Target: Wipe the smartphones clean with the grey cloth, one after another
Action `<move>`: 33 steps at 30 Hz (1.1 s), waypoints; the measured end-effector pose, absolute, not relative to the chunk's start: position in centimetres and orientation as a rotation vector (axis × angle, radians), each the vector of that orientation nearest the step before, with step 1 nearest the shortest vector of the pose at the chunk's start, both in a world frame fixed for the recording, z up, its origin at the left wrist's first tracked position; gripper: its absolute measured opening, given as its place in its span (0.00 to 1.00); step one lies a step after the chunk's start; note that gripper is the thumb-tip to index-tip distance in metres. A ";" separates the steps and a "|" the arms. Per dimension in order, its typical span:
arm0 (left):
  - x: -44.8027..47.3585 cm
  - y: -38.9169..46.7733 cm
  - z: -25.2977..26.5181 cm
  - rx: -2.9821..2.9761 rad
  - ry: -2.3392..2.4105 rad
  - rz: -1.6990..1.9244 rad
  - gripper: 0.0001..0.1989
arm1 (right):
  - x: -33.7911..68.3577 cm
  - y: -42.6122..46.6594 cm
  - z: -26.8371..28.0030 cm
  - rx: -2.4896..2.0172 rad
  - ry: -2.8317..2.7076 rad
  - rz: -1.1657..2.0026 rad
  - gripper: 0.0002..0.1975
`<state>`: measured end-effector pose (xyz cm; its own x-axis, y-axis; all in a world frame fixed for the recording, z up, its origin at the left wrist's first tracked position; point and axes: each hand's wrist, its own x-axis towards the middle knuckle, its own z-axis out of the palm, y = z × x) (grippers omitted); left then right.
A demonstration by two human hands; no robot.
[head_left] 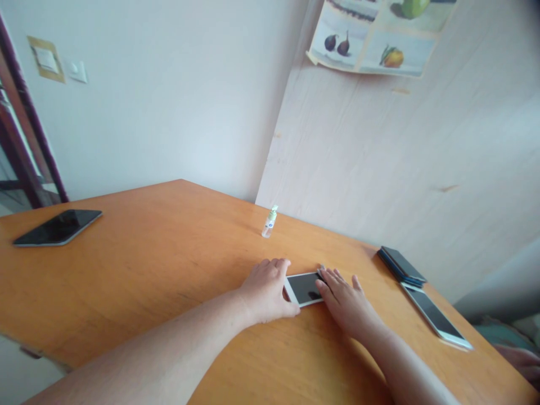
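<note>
Left hand (pixel 266 292), half-curled, grips one white phone (pixel 304 288); right hand (pixel 343 304) lies flat on it (one bottle (pixel 269 224) beyond).

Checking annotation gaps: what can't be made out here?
- Middle phone, right end: head view, covered by the right hand.
- Whether that hand holds anything: head view, its underside is hidden by the hand itself.
- Bottle label text: head view, too small.
- Poster top: head view, cut off by the upper edge.

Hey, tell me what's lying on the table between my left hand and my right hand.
In the head view, a white phone lies there, dark screen up. Your left hand has its grip across one end; your right hand covers the other.
</note>
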<state>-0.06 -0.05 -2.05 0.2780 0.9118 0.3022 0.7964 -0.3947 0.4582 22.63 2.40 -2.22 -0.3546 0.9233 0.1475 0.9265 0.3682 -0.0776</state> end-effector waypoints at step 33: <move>-0.9 0.2 -1.3 2.375 1.520 0.686 0.28 | 21.8 -2.0 1.1 -1.657 -2.551 0.005 0.23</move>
<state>-0.85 0.21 -1.35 0.3490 0.9011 0.2573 0.7887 -0.4307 0.4386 21.77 -2.03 1.10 -0.4031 0.9115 0.0815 0.9112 0.4081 -0.0566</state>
